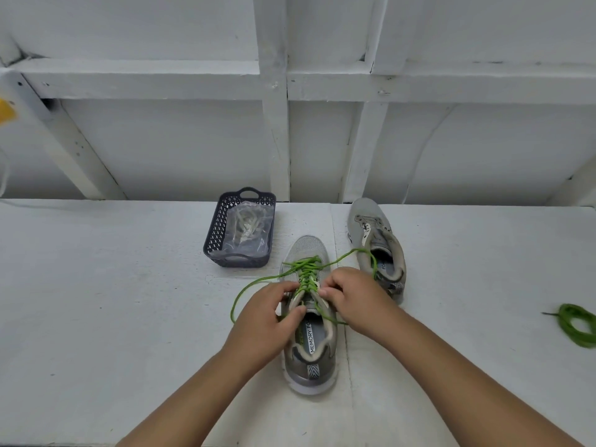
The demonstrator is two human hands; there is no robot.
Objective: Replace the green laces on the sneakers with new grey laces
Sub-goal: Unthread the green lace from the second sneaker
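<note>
On the table, both hands pinch the green lace [308,273] of the toe-away, lengthwise sneaker [309,317].

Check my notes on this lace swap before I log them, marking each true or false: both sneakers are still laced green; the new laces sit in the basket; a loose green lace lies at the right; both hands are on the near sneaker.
1. Both sneakers are laced green. False: the far sneaker has bare eyelets.
2. The bagged grey laces sit in the basket. True.
3. A coiled green lace lies at the right. True.
4. Both hands are on the near sneaker. True: left hand, right hand.
</note>
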